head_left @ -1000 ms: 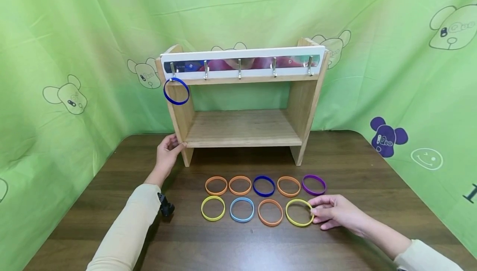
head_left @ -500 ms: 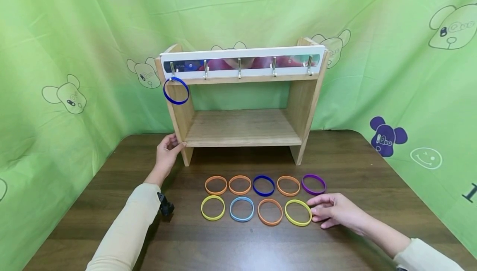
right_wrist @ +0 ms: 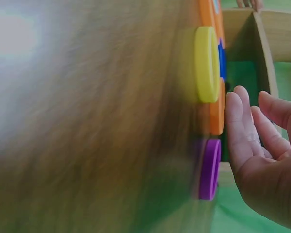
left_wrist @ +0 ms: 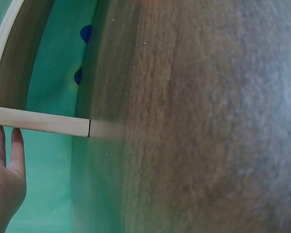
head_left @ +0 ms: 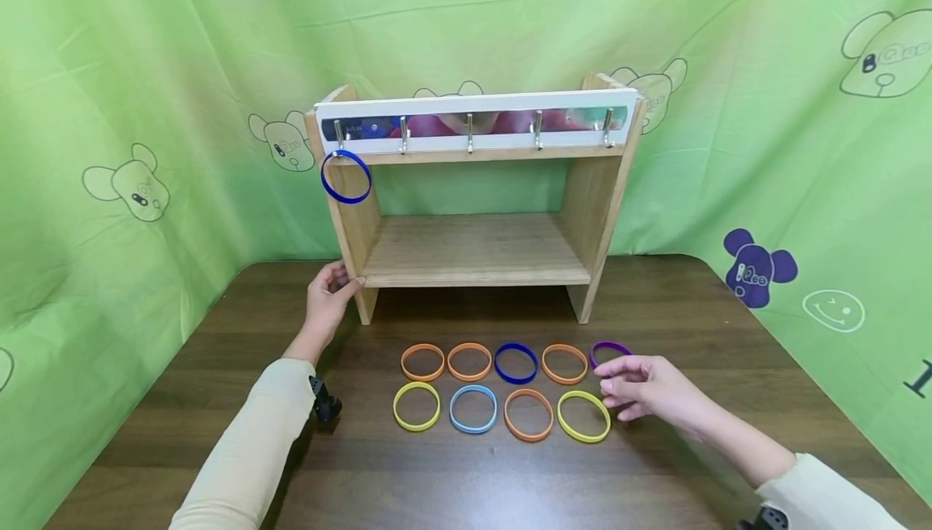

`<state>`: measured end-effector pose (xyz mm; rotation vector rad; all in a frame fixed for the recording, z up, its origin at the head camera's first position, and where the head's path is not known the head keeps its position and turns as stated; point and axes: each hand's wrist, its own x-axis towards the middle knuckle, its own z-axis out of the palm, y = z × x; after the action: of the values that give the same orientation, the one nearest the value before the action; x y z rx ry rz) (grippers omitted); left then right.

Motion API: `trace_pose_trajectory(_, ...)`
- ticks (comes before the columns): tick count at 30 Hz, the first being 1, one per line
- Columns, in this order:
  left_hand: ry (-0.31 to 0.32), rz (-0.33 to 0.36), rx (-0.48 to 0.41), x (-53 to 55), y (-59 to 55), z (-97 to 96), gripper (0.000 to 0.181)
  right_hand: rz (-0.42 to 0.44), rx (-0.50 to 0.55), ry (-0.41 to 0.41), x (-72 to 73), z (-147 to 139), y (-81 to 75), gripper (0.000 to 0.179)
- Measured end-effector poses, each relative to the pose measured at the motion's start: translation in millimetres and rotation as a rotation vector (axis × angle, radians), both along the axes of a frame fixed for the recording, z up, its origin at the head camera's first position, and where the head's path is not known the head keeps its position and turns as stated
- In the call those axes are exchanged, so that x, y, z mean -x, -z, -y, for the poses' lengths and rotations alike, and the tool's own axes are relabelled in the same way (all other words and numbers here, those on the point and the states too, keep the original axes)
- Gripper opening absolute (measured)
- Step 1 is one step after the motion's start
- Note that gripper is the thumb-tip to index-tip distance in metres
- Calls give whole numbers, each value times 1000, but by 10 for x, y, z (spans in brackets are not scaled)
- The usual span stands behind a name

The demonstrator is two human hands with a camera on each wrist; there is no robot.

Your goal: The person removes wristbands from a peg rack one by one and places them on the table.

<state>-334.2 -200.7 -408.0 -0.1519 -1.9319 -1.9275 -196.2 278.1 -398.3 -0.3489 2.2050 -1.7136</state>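
Observation:
My left hand (head_left: 325, 301) holds the left side panel of a wooden shelf (head_left: 473, 251), thumb across its front edge, other fingers at the outer face. In the left wrist view, fingertips touch the panel (left_wrist: 43, 121). My right hand (head_left: 651, 391) hovers with nothing in it, beside a yellow wristband (head_left: 606, 431) and partly covering a purple wristband (head_left: 595, 354) in the head view. The right wrist view shows its fingers apart from the purple wristband (right_wrist: 209, 170). A blue wristband (head_left: 345, 199) hangs on the leftmost hook (head_left: 338, 132).
On the table lie two rows of wristbands, including a dark blue wristband (head_left: 516, 380), a light blue wristband (head_left: 473, 430), an orange wristband (head_left: 528, 436) and a second yellow wristband (head_left: 416, 428). More metal hooks (head_left: 469, 133) line the white board (head_left: 480, 98). Green cloth (head_left: 466, 20) hangs behind.
My right hand was at the right-hand yellow wristband; it has let go and moved up and away toward the purple one. The left hand stays on the shelf.

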Motion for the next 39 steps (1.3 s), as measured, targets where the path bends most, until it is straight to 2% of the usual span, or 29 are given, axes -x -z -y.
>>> trace_pose_trajectory(10, 23, 4, -18, 16, 3, 18, 40, -85, 50, 33, 173, 324, -152, 44)
trace_pose_trajectory(17, 24, -6, -1, -198, -236, -65, 37, -143, 79, 53, 318, 597, -310, 40)
trace_pose_trajectory(27, 17, 0, 8, -205, -217, -73, 37, -216, 160, 100, 570, 993, -502, 38)
trace_pose_trajectory(32, 7, 8, 7, -219, -220, -77, 37, -246, 214, 94, 688, 1221, -643, 39)
trace_pose_trajectory(39, 9, 8, 3, -236, -238, -86, 37, -315, 292, 108, 839, 1565, -860, 29)
